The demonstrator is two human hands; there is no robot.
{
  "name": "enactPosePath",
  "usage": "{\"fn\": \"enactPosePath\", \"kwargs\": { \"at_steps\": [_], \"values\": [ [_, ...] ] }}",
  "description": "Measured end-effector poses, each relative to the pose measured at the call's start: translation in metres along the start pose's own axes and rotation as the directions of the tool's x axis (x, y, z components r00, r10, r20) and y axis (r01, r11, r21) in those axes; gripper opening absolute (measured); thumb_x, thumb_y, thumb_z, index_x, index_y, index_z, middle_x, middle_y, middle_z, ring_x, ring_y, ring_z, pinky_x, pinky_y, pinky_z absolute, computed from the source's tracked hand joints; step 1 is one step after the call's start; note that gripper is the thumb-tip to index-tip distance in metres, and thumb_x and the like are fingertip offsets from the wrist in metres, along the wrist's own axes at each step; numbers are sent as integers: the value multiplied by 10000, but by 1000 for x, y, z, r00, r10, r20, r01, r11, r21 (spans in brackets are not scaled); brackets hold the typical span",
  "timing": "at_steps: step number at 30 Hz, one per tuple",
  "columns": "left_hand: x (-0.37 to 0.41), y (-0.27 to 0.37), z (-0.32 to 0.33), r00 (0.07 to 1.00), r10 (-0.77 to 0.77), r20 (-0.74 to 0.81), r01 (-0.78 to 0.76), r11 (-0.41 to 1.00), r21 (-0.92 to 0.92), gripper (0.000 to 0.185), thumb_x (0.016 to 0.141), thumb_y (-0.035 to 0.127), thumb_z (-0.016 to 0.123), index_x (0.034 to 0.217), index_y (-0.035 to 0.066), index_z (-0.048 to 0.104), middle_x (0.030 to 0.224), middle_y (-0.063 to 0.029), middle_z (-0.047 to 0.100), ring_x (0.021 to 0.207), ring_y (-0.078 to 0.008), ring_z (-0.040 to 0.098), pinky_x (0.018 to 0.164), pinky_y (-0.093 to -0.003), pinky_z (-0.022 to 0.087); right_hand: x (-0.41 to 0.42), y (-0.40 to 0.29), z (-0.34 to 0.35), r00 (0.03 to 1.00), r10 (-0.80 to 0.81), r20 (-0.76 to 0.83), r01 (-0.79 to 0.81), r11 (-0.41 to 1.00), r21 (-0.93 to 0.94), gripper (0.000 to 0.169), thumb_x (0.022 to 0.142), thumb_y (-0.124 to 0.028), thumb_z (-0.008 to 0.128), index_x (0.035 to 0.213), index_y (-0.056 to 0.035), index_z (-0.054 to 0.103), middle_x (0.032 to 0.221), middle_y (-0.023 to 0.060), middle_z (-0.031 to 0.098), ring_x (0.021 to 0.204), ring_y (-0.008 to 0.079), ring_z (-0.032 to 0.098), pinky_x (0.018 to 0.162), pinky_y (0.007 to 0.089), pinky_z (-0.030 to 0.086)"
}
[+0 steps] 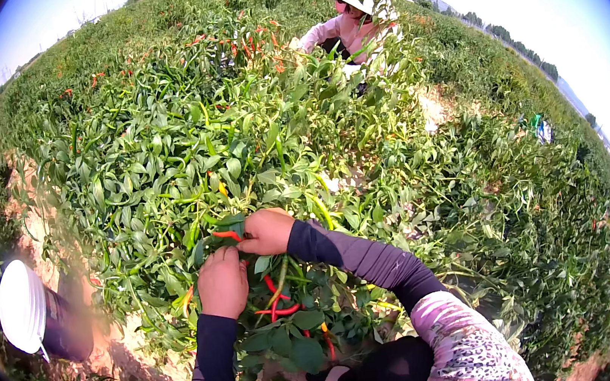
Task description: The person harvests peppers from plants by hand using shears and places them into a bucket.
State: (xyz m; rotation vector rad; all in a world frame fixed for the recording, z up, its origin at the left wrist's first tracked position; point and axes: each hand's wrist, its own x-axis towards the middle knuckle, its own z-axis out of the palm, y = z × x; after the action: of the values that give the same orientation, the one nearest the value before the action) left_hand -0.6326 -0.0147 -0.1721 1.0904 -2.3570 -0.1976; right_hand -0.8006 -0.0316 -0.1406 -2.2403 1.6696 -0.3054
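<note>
My right hand (268,231) is on a chili pepper plant, its fingers bent around the stem end of a red chili pepper (227,235); whether it grips the pepper or its stalk is hard to tell. Right beside it, my left hand (223,283) reaches into the same leaves, fingertips hidden. Below my hands hang several red chili peppers (285,310) and a long greenish-brown pepper (281,282) among dark shaded leaves. An orange-red pepper (188,301) is just left of my left hand. Green peppers (322,211) hang to the right of my right hand.
A bucket (65,328) with a white rim lies tilted on bare soil at the left. Dense pepper plants (151,146) spread ahead and to the right. Farther off, a person (348,34) in a pale conical hat crouches among the plants. A green and white object (542,130) lies at the right.
</note>
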Motion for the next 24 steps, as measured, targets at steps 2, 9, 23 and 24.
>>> {"fn": "enactPosePath", "kwargs": {
  "at_steps": [2,9,23,24],
  "values": [
    [8,-2,6,996,70,-47,-68,997,43,253,749,135,569,978,32,533,941,-156,573,789,-317,566,727,-412,455,-2,23,11,999,-24,-41,36,947,319,264,738,-314,617,853,-76,619,654,120,587,586,247,564,571,332,453],
    [44,-47,13,845,220,488,177,746,-642,217,815,107,573,1016,28,556,926,-50,588,872,-139,545,777,-290,439,-14,31,19,983,-139,-124,173,436,883,156,813,-102,612,946,-24,591,773,-31,606,666,39,502,585,216,425],
    [22,-17,35,904,-117,412,380,663,-645,195,866,180,525,996,51,595,934,-110,610,858,-220,576,792,-311,432,-17,28,26,993,-20,-119,114,484,868,105,835,-109,591,835,-9,557,683,-13,583,601,31,511,522,197,424],
    [21,-20,38,907,-114,406,373,668,-644,244,872,232,513,1022,52,582,941,-127,613,858,-241,580,784,-324,431,-17,28,30,984,-43,-172,169,522,836,103,831,-106,594,835,-10,557,677,-14,578,596,29,503,516,195,414]
  ]
}}
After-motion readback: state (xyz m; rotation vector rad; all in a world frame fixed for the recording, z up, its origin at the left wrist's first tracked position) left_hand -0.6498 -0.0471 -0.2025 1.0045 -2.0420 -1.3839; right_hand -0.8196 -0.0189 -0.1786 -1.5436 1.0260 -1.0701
